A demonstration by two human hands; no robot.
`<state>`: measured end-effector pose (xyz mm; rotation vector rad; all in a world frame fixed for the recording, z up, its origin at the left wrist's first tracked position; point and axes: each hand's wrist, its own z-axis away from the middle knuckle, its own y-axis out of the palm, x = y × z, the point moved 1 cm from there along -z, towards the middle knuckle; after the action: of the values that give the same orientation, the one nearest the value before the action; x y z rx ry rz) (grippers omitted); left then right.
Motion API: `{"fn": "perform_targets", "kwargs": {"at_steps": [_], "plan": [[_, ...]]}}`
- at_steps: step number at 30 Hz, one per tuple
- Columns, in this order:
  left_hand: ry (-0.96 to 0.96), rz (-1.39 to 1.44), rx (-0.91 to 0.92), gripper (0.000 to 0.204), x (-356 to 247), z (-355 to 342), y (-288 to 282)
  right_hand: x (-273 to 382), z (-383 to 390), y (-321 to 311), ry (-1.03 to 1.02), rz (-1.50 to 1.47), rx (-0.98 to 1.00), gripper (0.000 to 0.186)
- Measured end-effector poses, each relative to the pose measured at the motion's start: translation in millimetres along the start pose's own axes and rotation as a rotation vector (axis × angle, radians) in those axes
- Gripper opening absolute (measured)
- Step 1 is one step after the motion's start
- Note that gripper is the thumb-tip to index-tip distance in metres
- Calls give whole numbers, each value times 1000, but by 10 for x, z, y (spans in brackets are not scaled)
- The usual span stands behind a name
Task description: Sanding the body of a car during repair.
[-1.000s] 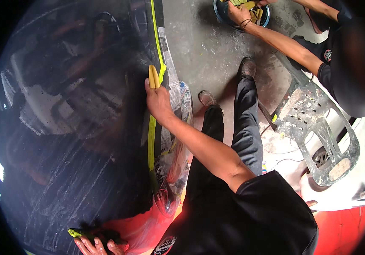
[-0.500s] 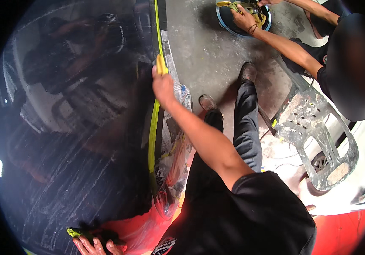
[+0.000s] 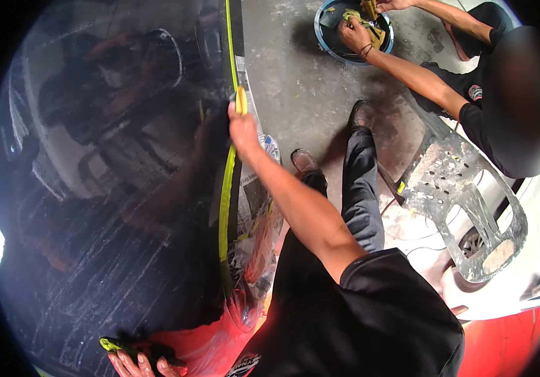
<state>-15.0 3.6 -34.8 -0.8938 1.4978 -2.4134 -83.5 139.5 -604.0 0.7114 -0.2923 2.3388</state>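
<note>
My right hand (image 3: 243, 132) is closed on a yellow folded pad (image 3: 241, 100), whose exact kind I cannot make out. It presses the pad along the right edge of a glossy dark vehicle panel (image 3: 113, 207), over a strip of yellow-green masking tape (image 3: 226, 207). At the lower left, my left hand (image 3: 138, 366) lies against the panel's near edge with its fingers spread; the palm is cut off by the picture's rim. Beside those fingertips sits a small yellow-green piece (image 3: 110, 344). Pale scratches and smears run across the panel.
Newspaper (image 3: 248, 94) and clear plastic sheeting (image 3: 260, 251) cover the area beside the tape. To the right stands a stained grey plastic chair (image 3: 449, 166). A co-worker's hands (image 3: 356, 38) handle yellowish pieces over a blue-rimmed bucket (image 3: 321, 44). A white car (image 3: 521, 286) is at the right.
My right hand and the yellow pad sit slightly lower along the taped edge. The co-worker's far hand now raises a yellowish piece over the bucket. My left hand stays in place.
</note>
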Motion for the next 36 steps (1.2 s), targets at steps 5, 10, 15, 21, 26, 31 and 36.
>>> {"fn": "perform_targets", "kwargs": {"at_steps": [5, 10, 15, 21, 26, 31, 36], "plan": [[71, -58, -59, 53, 86, 248, -2, 231, 792, 15, -44, -15, 69, 74], [-32, 64, -39, 46, -80, -139, 21, 131, -33, -39, 14, 46, 41, 77], [-135, 155, -32, 40, -86, -106, -58, 261, 875, -24, -142, -26, 67, 78], [-151, 180, 36, 42, -133, -235, -31, -60, -242, 15, -62, -3, -45, 74], [-194, 104, 73, 42, -151, -86, -139, 249, 963, -36, -113, -76, 21, 64], [-151, 103, 60, 44, -104, -87, -7, 82, -73, -113, -8, 76, -72, 78], [-159, 136, 38, 45, -135, -84, -58, 150, 961, 35, -17, 3, -30, 75]]}}
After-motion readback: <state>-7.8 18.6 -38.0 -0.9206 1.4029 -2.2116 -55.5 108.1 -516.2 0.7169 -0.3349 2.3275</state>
